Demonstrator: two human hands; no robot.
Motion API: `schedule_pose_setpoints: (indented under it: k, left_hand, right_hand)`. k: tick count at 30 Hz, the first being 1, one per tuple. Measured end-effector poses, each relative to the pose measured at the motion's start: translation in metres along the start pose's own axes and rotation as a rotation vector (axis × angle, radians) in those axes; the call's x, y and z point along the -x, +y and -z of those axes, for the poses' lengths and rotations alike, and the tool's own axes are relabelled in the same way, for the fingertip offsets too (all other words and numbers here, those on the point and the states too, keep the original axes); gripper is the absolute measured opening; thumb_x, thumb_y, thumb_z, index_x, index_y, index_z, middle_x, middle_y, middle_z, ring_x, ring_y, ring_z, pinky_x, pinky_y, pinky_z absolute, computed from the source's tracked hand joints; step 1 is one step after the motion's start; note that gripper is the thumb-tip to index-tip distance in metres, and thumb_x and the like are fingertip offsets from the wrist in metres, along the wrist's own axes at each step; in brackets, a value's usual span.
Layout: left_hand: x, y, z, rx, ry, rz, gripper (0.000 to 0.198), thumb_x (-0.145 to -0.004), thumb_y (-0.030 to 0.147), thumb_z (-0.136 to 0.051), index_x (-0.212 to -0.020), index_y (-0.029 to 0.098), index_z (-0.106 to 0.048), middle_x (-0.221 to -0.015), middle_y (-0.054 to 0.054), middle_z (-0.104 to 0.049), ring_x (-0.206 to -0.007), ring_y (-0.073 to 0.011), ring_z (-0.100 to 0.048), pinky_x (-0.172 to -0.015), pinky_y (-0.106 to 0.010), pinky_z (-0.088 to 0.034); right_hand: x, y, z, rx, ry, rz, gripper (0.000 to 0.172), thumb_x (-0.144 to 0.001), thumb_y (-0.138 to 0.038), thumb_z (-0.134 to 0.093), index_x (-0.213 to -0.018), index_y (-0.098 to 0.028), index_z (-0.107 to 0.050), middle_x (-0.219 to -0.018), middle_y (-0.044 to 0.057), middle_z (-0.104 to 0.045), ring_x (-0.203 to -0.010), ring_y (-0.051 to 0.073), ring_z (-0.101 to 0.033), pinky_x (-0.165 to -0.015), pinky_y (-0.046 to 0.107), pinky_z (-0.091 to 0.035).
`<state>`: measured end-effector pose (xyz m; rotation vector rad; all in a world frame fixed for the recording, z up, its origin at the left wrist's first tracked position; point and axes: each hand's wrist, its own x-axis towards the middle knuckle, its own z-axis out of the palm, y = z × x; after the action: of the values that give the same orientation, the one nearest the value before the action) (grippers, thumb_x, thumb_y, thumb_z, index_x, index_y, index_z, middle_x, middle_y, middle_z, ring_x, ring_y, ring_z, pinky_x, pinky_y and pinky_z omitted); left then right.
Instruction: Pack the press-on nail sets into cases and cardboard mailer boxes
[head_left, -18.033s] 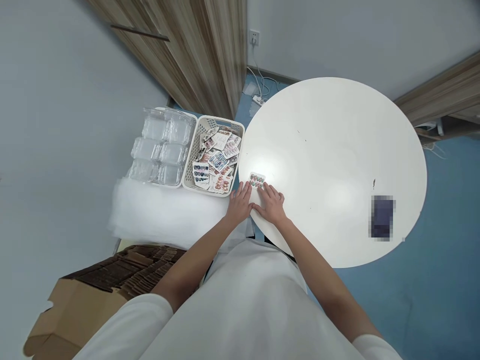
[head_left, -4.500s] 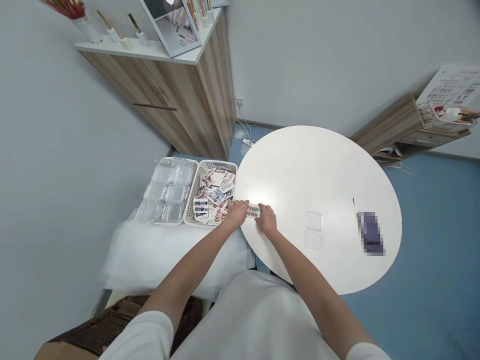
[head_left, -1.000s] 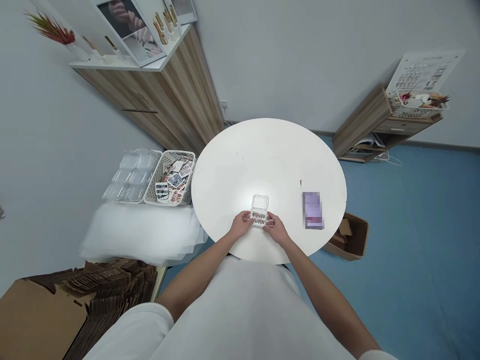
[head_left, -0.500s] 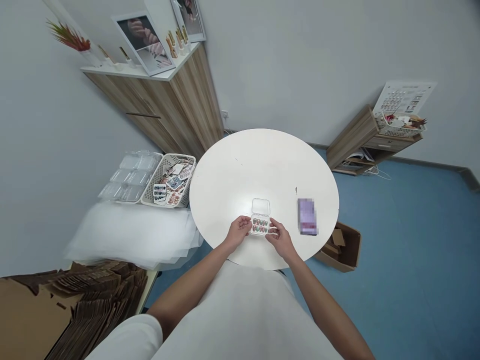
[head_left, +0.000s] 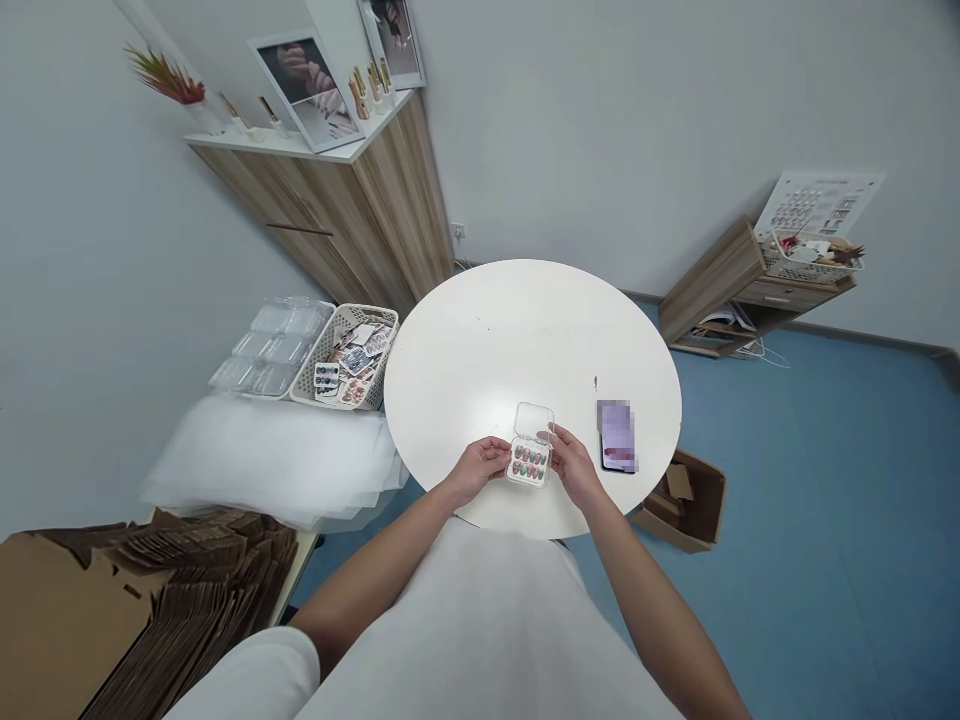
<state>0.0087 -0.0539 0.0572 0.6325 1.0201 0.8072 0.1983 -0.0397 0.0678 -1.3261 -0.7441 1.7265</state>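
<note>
A small clear plastic case [head_left: 528, 477] stands open above the near part of the round white table [head_left: 480, 360], its lid [head_left: 531, 418] tipped back away from me. Inside lie several red and green press-on nails [head_left: 529, 457] in two rows. My left hand [head_left: 478, 470] pinches the case by its left edge. On the other side, my right hand [head_left: 576, 468] grips the case at its right edge, with fingertips reaching up to the lid near the hinge. To the right of that hand lies a phone [head_left: 617, 438] with a purple, blurred screen.
Left of the table are a basket of nail cards [head_left: 349, 375], clear plastic boxes [head_left: 274, 345], translucent sheets [head_left: 277, 455] and stacked cardboard [head_left: 202, 590]. An open carton [head_left: 694, 500] sits on the floor at right. Wooden cabinets [head_left: 397, 200] stand behind.
The case has moved slightly right and tilted a little. My right hand has shifted from the case's lower right side up toward the lid. My left hand keeps its hold.
</note>
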Motion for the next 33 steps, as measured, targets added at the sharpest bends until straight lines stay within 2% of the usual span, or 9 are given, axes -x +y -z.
schedule_pose_setpoints:
  k: [5, 12, 19, 29, 33]
  left_hand:
    - [0.001, -0.003, -0.001, 0.046, -0.004, 0.042, 0.034, -0.06, 0.032, -0.073, -0.086, 0.015, -0.058, -0.077, -0.004, -0.062, -0.069, -0.0116, -0.058, -0.069, -0.027, -0.044]
    - [0.0, -0.004, -0.001, 0.096, 0.009, 0.067, 0.037, -0.061, 0.031, -0.073, -0.091, 0.016, -0.059, -0.085, -0.006, -0.063, -0.076, -0.0132, -0.059, -0.072, -0.028, -0.044]
    - [-0.001, -0.007, -0.007, 0.172, 0.027, 0.096, 0.034, -0.062, 0.029, -0.072, -0.09, 0.015, -0.06, -0.087, -0.007, -0.063, -0.075, -0.0119, -0.059, -0.072, -0.027, -0.045]
    - [-0.001, -0.009, -0.01, 0.246, 0.062, 0.142, 0.029, -0.062, 0.026, -0.073, -0.087, 0.016, -0.061, -0.082, -0.004, -0.062, -0.071, -0.0095, -0.057, -0.069, -0.024, -0.044]
    - [0.0, -0.008, -0.011, 0.283, 0.089, 0.152, 0.027, -0.061, 0.024, -0.073, -0.085, 0.016, -0.062, -0.078, -0.003, -0.062, -0.067, -0.0084, -0.056, -0.066, -0.022, -0.044]
  right_hand:
    - [-0.004, -0.001, 0.006, 0.031, -0.03, 0.063, 0.05, -0.067, -0.043, -0.062, -0.11, -0.025, -0.046, -0.108, 0.008, -0.06, -0.085, 0.018, -0.059, -0.073, 0.033, -0.047]
    - [0.0, -0.002, 0.008, 0.122, -0.053, 0.087, 0.041, -0.072, -0.045, -0.054, -0.108, -0.028, -0.043, -0.117, 0.006, -0.055, -0.095, 0.018, -0.057, -0.071, 0.032, -0.048]
    - [0.007, -0.003, 0.006, -0.02, -0.092, 0.093, 0.026, -0.074, -0.045, -0.051, -0.092, -0.026, -0.05, -0.115, 0.004, -0.055, -0.097, 0.02, -0.055, -0.07, 0.033, -0.048]
    - [0.01, 0.005, 0.002, 0.009, -0.047, 0.077, 0.033, -0.076, -0.052, -0.047, -0.093, -0.024, -0.054, -0.102, 0.006, -0.059, -0.09, 0.019, -0.055, -0.065, 0.03, -0.048]
    - [0.012, 0.006, -0.001, -0.028, -0.063, 0.074, 0.033, -0.075, -0.051, -0.048, -0.096, -0.025, -0.052, -0.106, 0.005, -0.056, -0.092, 0.018, -0.055, -0.067, 0.03, -0.049]
